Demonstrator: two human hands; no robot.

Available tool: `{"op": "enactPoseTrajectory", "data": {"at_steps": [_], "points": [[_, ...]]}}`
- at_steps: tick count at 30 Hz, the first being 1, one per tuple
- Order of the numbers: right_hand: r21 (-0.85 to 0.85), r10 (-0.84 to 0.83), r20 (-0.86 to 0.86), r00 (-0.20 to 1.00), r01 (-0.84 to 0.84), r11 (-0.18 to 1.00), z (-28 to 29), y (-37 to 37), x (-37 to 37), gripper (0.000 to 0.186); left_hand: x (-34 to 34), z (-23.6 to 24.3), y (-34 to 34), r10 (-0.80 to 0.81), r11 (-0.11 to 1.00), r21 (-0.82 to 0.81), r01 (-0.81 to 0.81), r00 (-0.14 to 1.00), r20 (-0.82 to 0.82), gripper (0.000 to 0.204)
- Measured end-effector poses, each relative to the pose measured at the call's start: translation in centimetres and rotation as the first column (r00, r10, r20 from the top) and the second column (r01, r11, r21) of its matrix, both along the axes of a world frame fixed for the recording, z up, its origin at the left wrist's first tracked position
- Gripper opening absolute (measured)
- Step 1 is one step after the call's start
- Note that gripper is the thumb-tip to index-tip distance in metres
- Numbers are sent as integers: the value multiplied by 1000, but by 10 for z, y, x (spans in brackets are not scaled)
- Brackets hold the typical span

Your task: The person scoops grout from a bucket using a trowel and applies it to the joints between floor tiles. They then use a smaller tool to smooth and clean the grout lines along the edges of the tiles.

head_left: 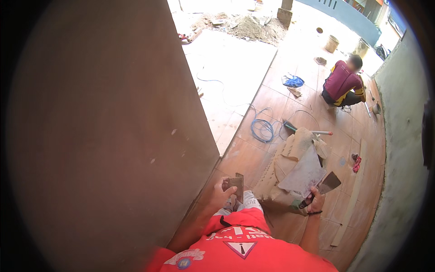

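Head view: two hands, apart, at lower centre. The left hand (pixel 222 191) grips one brown flat-sided piece (pixel 236 185), long axis running up-frame; the right hand (pixel 317 200) clasps one putty knife (pixel 330 182), slanting, blade toward upper right.

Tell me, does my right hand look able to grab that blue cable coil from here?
Probably not: the right hand is holding a putty knife, and the blue cable coil lies well beyond it, with the grey panel in between.
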State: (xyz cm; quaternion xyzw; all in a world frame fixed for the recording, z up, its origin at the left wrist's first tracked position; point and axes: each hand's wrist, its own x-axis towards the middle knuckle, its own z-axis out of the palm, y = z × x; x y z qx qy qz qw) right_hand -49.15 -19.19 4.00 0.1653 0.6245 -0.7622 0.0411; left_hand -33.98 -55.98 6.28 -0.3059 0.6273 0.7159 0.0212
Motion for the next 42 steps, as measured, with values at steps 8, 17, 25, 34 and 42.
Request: {"op": "enactPoseTrajectory", "data": {"at_steps": [8,17,25,34,42], "points": [[-10,7,-15,1000,-7,1000,-18,-105,-154,14,-91,-1,-34,-69,975,-213,55,996,-58,46],[123,112,287,951,-153,981,-93,-127,-379,8,-276,-19,-97,108,988,-109,-113,993,-54,42],[201,244,427,870,-355,913,-105,-170,-510,9,-361,5,-143,470,882,10,-471,881,56,43],[168,454,519,724,-607,777,-87,-338,-617,9,-419,-8,-218,829,549,213,-809,560,-11,37],[317,438,470,766,-610,726,-85,-472,-725,11,-471,-31,-356,914,378,256,-890,403,53,36]]}}
